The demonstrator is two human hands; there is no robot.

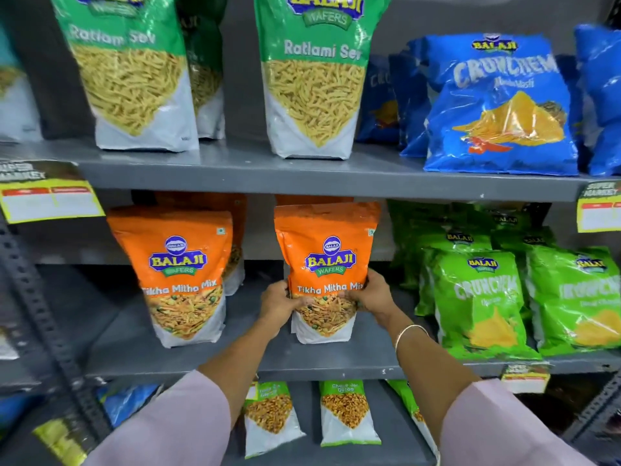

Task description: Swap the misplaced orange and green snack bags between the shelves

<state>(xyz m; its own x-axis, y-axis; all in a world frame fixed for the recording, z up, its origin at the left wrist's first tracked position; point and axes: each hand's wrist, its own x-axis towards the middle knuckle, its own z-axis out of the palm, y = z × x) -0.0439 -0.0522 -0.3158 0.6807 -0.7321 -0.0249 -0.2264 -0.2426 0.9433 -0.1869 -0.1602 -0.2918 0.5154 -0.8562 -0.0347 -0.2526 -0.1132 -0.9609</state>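
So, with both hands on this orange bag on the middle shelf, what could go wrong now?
1. The orange bag is held only low at its sides by the left hand and right hand; its tall top may tip over.
2. Its top reaches close under the upper shelf and may catch there if lifted.

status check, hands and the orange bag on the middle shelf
Left hand and right hand both grip orange bag, upright on middle shelf. Nothing in the way.
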